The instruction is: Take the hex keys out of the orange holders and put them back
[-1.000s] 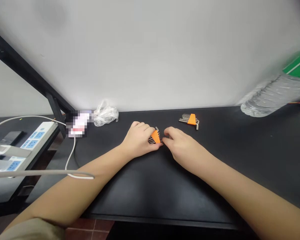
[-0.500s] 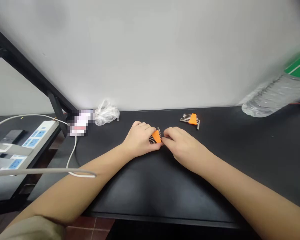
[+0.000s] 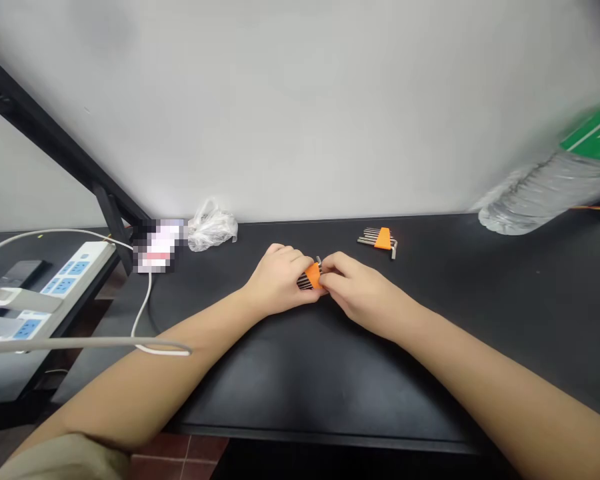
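Observation:
A hex key set in an orange holder is gripped between the thumb and fingers of my left hand, low over the black table. The straight shanks point left towards the palm. A bent key end sticks up at the top of the holder. My right hand has its thumb and index finger pinched at the holder's right side, on a bent end of the hex keys. Those fingertips partly hide what they grip. Beyond the right hand lies a second hex key set with an orange holder, untouched on the table.
A crumpled clear plastic bag lies by the wall, beside a pixelated patch. At right a large plastic bottle with a green label leans on its side. White power strip and cables are at left. The table's front edge runs below my arms.
My right hand has shifted slightly left, its thumb and finger now closer against the holder's right side. My left hand keeps its grip. The view has moved a little.

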Action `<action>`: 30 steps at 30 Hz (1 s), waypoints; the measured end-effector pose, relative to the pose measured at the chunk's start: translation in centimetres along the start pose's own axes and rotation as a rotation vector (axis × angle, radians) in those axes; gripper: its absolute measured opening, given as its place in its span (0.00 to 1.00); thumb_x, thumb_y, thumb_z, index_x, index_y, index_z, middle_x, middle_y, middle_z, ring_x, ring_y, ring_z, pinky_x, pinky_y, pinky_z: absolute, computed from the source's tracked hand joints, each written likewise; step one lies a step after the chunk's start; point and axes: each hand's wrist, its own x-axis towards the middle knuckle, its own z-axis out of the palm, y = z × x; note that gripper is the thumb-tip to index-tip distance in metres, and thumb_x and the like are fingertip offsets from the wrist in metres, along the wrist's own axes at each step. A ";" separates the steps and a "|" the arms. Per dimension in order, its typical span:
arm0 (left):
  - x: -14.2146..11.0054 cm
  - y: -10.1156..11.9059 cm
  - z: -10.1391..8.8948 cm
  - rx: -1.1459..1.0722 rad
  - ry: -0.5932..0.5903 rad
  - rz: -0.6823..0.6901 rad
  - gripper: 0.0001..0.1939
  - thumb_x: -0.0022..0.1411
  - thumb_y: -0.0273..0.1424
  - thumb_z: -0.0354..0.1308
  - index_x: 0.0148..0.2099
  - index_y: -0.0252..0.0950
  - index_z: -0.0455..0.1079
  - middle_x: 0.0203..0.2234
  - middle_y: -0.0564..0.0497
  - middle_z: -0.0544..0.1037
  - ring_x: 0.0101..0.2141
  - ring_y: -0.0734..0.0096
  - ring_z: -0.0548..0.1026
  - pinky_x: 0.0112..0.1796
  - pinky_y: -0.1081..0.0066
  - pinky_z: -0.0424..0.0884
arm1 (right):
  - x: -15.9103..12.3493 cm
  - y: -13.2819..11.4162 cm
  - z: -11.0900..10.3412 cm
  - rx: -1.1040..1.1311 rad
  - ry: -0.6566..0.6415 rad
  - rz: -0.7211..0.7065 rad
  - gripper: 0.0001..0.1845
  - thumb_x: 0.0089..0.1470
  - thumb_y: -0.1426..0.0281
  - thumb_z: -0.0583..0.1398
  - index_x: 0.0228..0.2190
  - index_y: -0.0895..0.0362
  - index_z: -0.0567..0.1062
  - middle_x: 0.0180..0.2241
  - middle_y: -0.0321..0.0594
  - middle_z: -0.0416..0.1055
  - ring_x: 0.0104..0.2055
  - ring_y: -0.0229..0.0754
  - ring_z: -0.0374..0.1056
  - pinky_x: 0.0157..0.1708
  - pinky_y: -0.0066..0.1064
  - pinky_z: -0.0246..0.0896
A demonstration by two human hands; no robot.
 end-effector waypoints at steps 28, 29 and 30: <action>0.2 -1.3 -0.7 0.050 -0.021 -0.109 0.17 0.59 0.40 0.65 0.49 0.40 0.73 0.43 0.47 0.78 0.44 0.57 0.74 0.53 0.54 0.64 | -2.3 9.1 -3.3 -0.105 0.337 0.519 0.14 0.63 0.62 0.57 0.43 0.52 0.80 0.46 0.44 0.77 0.42 0.49 0.74 0.47 0.43 0.69; 0.2 -1.5 -0.7 0.059 -0.024 -0.118 0.17 0.60 0.39 0.64 0.50 0.41 0.73 0.43 0.47 0.78 0.45 0.56 0.74 0.53 0.54 0.64 | -2.6 10.8 -3.4 -0.106 0.345 0.600 0.17 0.61 0.61 0.59 0.48 0.53 0.79 0.50 0.46 0.76 0.45 0.52 0.74 0.49 0.45 0.68; 0.2 -1.6 -0.6 0.065 -0.024 -0.127 0.17 0.60 0.39 0.64 0.50 0.41 0.73 0.44 0.47 0.78 0.45 0.55 0.74 0.52 0.53 0.64 | -2.9 12.1 -3.5 -0.113 0.320 0.660 0.23 0.59 0.59 0.60 0.54 0.53 0.76 0.55 0.48 0.73 0.50 0.56 0.73 0.51 0.48 0.68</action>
